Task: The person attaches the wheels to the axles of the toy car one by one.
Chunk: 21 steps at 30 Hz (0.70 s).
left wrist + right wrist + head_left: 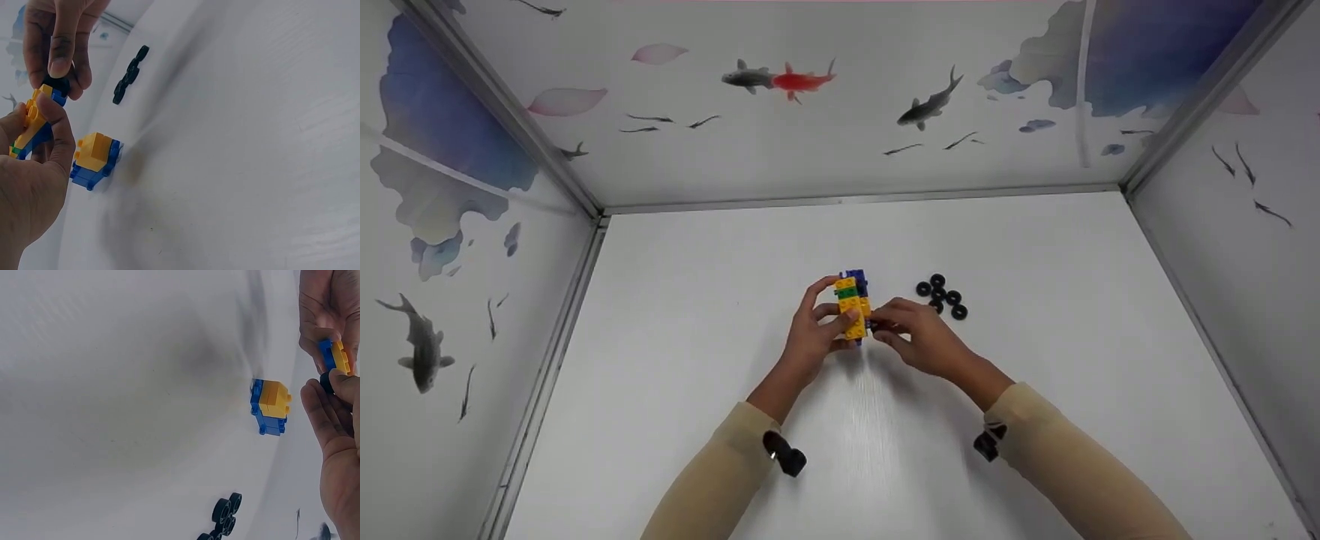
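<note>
My left hand (808, 334) grips a toy brick car (851, 319) with a yellow top, a green strip and a blue base, fingers and thumb around it. Held off the table, the car shows its studded top to the head view. A small black wheel (58, 85) is pinched between the fingertips of my right hand (921, 336) against the side of the car's end. Whether it is seated there, I cannot tell. On the table beyond stands a second yellow and blue brick car (271, 404), partly hidden behind the held one in the head view.
Several loose black wheels (938, 294) lie grouped on the white table (720, 285), beyond my right hand. Printed wall panels (855, 150) enclose the table at the back, left and right, with metal strips along the edges.
</note>
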Each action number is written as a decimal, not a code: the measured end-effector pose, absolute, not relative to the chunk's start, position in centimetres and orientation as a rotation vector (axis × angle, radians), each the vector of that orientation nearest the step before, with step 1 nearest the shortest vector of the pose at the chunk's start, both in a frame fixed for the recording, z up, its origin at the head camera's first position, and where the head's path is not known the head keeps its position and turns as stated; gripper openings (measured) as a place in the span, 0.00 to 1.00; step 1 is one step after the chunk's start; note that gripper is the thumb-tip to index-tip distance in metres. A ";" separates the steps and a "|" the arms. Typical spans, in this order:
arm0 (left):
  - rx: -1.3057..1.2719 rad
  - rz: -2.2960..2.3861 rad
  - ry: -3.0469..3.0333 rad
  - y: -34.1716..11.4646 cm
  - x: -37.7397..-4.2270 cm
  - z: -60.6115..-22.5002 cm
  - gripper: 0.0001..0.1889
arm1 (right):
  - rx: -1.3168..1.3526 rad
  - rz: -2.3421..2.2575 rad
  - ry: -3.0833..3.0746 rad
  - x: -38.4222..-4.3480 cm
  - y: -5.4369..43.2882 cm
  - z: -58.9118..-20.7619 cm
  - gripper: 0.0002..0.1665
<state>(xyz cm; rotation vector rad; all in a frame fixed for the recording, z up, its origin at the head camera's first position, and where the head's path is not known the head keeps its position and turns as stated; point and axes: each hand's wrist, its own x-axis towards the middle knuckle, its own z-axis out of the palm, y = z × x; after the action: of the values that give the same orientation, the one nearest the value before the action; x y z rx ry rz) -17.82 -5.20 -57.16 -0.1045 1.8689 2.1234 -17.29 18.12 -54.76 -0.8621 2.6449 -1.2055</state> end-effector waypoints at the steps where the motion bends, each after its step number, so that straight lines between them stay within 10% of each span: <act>1: -0.103 2.123 1.870 -5.2 -17.8 -57.2 0.37 | -0.852 -1.214 2.639 -17.3 18.1 -54.8 0.21; 21: -0.122 2.099 1.902 -5.0 -18.1 -57.4 0.39 | -0.855 -1.231 2.632 -17.5 18.1 -54.7 0.18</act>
<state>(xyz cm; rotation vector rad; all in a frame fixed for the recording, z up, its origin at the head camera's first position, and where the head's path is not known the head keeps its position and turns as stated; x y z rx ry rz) -18.06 -5.00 -57.41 -0.1218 1.9024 2.0986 -17.54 18.07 -54.67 -0.8553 2.6324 -1.2314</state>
